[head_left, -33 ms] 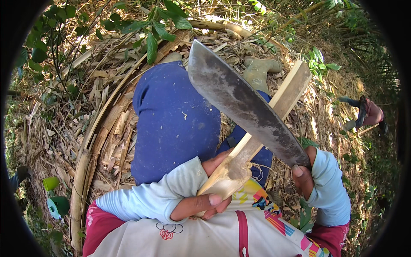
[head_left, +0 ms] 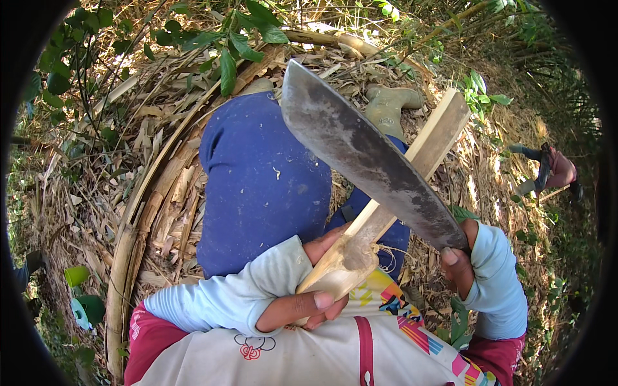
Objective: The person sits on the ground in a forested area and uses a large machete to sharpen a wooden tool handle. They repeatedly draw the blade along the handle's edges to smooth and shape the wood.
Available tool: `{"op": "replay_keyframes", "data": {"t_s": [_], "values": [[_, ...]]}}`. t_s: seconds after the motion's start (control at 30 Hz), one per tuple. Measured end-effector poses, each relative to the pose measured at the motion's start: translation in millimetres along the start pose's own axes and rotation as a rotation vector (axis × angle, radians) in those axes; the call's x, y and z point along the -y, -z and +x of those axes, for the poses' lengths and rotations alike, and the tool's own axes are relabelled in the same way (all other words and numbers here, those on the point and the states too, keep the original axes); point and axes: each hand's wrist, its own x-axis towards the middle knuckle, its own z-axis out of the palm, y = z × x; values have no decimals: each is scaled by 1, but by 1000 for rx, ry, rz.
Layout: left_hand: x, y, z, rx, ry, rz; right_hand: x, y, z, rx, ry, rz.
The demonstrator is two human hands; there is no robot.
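My right hand is closed on a machete near the lower right end of its broad, dark, stained blade. The blade slants up and left over my knees, its tip at the upper middle; the handle is hidden. Below it, my left hand grips the near end of a split bamboo piece, thumb on top. A swollen node shows just beyond that grip. From there the bamboo runs up and right, passes under the blade and comes out on the far side. Whether blade and bamboo touch, I cannot tell.
My blue-trousered leg and a boot lie beyond my hands. A long curved bamboo strip runs along the left. Dry leaves and shavings cover the ground. Leafy twigs hang at upper left; another person is at far right.
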Motion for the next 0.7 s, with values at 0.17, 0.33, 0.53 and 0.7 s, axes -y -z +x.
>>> {"op": "replay_keyframes", "data": {"t_s": [0.17, 0.33, 0.53, 0.7], "values": [[-3, -1, 0, -1, -7, 16, -3, 2, -5, 67, 2, -78], [-5, -2, 0, 5, -2, 11, 3, 2, -3, -27, 91, -85], [-5, -2, 1, 3, -11, 17, 4, 5, -3, -6, 53, -49], [-5, -2, 0, 1, -20, 20, -1, 3, -6, 36, 12, -99]]}}
